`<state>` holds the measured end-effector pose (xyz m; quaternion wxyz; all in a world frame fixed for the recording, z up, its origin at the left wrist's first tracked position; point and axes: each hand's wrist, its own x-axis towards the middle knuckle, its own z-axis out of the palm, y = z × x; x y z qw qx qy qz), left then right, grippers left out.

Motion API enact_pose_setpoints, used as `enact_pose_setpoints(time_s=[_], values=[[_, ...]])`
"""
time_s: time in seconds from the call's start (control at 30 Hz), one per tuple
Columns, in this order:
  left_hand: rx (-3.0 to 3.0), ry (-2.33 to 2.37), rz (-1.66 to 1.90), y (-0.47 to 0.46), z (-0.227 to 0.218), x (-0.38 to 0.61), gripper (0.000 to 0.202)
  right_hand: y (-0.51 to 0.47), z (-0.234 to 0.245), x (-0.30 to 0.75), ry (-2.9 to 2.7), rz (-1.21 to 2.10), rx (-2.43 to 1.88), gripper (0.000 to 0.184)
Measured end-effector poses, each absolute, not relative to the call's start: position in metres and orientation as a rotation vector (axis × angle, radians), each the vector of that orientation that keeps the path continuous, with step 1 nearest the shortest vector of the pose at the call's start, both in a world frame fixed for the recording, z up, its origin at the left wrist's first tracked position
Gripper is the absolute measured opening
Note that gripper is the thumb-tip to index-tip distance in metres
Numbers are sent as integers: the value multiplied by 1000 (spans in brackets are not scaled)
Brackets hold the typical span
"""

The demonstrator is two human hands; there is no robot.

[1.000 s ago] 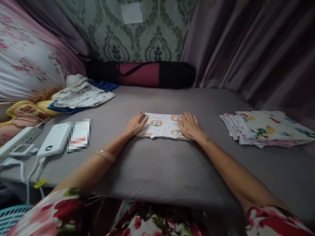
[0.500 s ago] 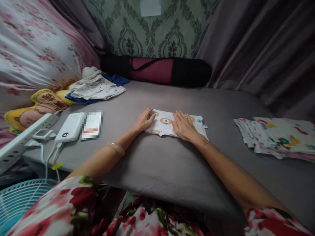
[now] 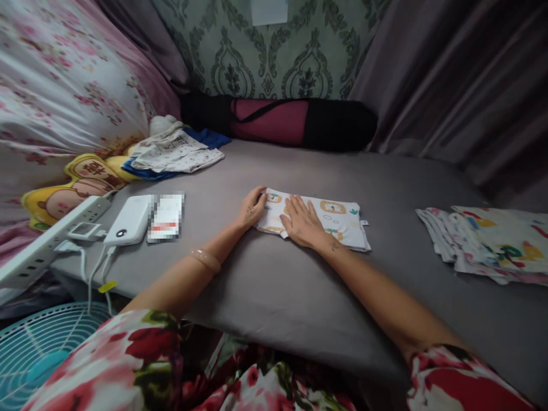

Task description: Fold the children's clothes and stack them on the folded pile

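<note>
A folded white garment (image 3: 329,220) printed with small lion faces lies flat on the grey bed sheet (image 3: 274,279). My left hand (image 3: 252,208) rests on its left edge, fingers curled onto the cloth. My right hand (image 3: 302,221) lies flat and open on the left half of the garment, close to the left hand. A bangle sits on my left wrist.
A stack of folded colourful cloths (image 3: 492,242) lies at the right. Unfolded clothes (image 3: 175,154) are heaped at the back left by floral bedding. A white power bank (image 3: 128,220), a power strip (image 3: 47,240) and cables sit at the left edge; a teal fan (image 3: 38,354) stands below. A rolled mat bag (image 3: 282,120) lies against the wall.
My right hand has slid leftward across the garment, from its right part to beside the left hand. The camera has turned slightly to the left.
</note>
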<state>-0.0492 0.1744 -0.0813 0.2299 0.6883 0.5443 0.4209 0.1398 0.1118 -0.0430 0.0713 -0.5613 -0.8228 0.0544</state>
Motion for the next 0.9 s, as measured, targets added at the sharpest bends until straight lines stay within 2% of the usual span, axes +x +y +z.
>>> enact_pose_setpoints(time_s=[0.3,0.63,0.83,0.9], values=[[1832,1553,1104,171,-72,-48,43,118,-40,123,-2505,200,-1730,63],[1823,1515,1101,170,-70,-49,44,120,-51,82,-2443,218,-1563,64],[1906,1549,1037,170,-68,-52,42,120,-35,108,-2433,497,-1514,61],[1931,1599,968,169,-65,-50,43,116,-28,131,-2375,471,-1580,62]])
